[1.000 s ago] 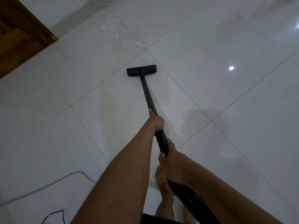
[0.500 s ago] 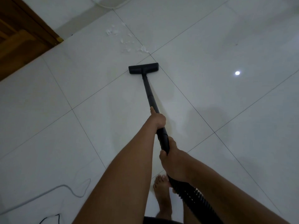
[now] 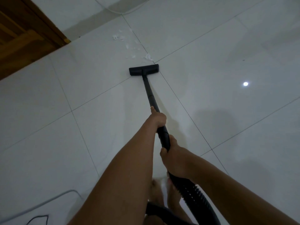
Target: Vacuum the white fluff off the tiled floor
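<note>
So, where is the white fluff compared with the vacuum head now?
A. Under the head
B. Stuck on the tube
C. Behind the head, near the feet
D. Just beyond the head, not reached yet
D: the white fluff lies scattered on the floor past the vacuum head, with bare tile between them.

A single wide-angle camera sits on the person's head and looks forward and steeply down along both bare forearms. The view is tilted, so the grout lines of the tiled floor (image 3: 211, 111) run diagonally across the frame. The forearms fill the lower middle, large and close to the lens; the left hand (image 3: 158, 118) and right hand (image 3: 174, 157) lie further out along the sightline. Blurred bare feet (image 3: 164, 190) show almost directly below the lens. The far reach of the view ends at a wooden door frame (image 3: 32, 30) in the upper left corner. No second view exists to overlap with.
</note>
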The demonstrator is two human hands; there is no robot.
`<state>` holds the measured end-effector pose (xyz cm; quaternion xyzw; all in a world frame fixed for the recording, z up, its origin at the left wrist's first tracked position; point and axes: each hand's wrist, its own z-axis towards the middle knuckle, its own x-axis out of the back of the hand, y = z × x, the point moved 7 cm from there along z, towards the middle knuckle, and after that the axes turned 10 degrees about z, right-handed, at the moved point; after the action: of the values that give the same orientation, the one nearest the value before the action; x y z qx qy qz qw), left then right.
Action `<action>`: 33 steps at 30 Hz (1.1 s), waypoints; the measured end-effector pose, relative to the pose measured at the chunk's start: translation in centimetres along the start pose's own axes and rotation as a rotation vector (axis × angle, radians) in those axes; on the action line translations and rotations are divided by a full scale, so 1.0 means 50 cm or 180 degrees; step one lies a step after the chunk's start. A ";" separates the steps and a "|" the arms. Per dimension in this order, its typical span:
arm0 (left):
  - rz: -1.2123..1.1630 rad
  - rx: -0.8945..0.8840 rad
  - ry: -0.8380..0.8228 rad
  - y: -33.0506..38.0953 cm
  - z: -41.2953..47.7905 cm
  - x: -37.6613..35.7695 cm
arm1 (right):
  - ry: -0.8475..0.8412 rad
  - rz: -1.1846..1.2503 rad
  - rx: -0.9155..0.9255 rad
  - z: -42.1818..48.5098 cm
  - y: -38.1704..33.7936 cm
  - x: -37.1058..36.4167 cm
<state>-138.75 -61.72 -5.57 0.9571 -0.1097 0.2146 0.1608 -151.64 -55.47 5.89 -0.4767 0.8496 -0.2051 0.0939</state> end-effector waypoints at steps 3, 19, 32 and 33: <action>-0.0006 0.0028 0.0000 0.016 0.005 0.005 | -0.0087 0.0155 -0.0031 -0.002 -0.016 0.016; -0.0100 0.0006 -0.0016 0.057 0.073 0.107 | -0.0087 0.0188 -0.0037 0.039 -0.138 0.027; -0.0133 0.0016 0.0006 0.113 0.171 0.218 | -0.0024 -0.0183 0.0031 0.136 -0.255 0.053; -0.0141 0.0015 0.0016 0.119 0.180 0.225 | -0.0012 -0.0218 0.0050 0.145 -0.264 0.057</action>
<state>-127.09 -72.01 -6.71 0.9591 -0.0875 0.2136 0.1635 -140.40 -65.82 5.26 -0.5051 0.8310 -0.2140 0.0922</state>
